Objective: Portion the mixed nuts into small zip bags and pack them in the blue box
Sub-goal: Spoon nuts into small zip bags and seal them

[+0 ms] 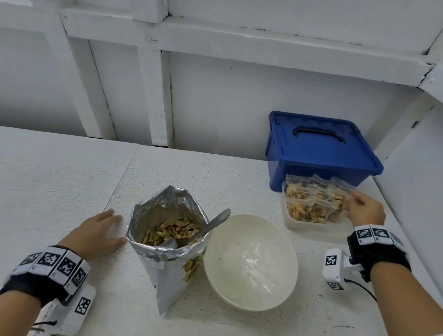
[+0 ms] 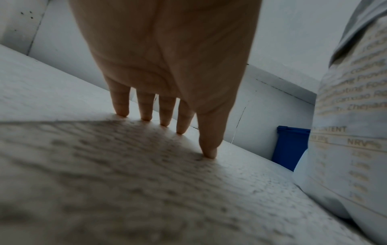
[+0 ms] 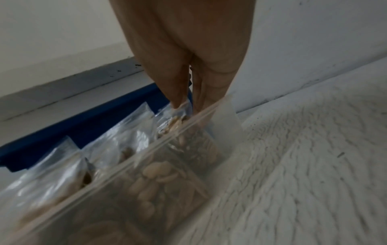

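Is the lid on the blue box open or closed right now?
Closed. The lid sits flat on the blue box, its handle folded down, and no bags are inside yet.

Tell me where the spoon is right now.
In the head view, the spoon stands inside the open foil nut bag at centre, its handle leaning toward the white bowl on the right.

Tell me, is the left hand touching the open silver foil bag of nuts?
Apart. The head view shows the left hand resting on the white table, with a strip of bare table between its thumb and the silver foil bag.
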A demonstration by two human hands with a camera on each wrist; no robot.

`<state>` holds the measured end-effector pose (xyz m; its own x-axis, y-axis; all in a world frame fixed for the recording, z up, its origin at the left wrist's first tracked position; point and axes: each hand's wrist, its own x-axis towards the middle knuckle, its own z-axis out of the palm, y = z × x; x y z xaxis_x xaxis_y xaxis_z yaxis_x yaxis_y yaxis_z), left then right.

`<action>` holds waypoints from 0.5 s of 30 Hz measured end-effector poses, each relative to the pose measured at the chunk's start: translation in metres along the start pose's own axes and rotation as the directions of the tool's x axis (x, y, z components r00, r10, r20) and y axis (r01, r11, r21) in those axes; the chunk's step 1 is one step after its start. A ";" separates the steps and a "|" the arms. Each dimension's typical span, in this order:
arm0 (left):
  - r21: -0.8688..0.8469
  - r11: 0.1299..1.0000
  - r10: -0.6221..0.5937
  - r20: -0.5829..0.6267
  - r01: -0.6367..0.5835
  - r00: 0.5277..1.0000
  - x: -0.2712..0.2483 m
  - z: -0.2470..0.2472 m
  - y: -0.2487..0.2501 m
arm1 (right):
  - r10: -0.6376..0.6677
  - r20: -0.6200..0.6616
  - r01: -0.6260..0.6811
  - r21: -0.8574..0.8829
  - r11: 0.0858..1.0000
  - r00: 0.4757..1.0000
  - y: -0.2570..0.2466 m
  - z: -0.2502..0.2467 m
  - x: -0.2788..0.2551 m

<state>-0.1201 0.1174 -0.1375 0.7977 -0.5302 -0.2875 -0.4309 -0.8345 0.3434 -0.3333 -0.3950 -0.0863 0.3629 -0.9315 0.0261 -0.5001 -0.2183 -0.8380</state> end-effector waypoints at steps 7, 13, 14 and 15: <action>-0.004 1.000 -0.011 0.001 0.011 1.000 0.005 0.004 -0.011 | -0.018 -0.062 0.012 -0.084 0.996 0.998 -0.029 -0.018 -0.039; 0.016 1.000 -0.017 0.028 0.016 0.999 0.010 0.006 -0.018 | -0.256 0.338 0.267 0.014 0.964 0.906 -0.082 -0.039 -0.127; 0.024 1.000 -0.019 0.028 0.018 0.999 0.011 0.007 -0.020 | -0.278 0.436 0.299 0.021 0.954 0.856 -0.088 -0.039 -0.142; 0.027 0.999 -0.025 0.032 0.024 0.999 0.012 0.009 -0.023 | -0.284 0.540 0.336 0.002 0.942 0.793 -0.093 -0.037 -0.155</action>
<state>-0.1042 0.1288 -0.1568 0.7945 -0.5134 -0.3242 -0.4224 -0.8509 0.3123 -0.3726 -0.2413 0.0078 0.8538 -0.5193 -0.0358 -0.3476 -0.5176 -0.7818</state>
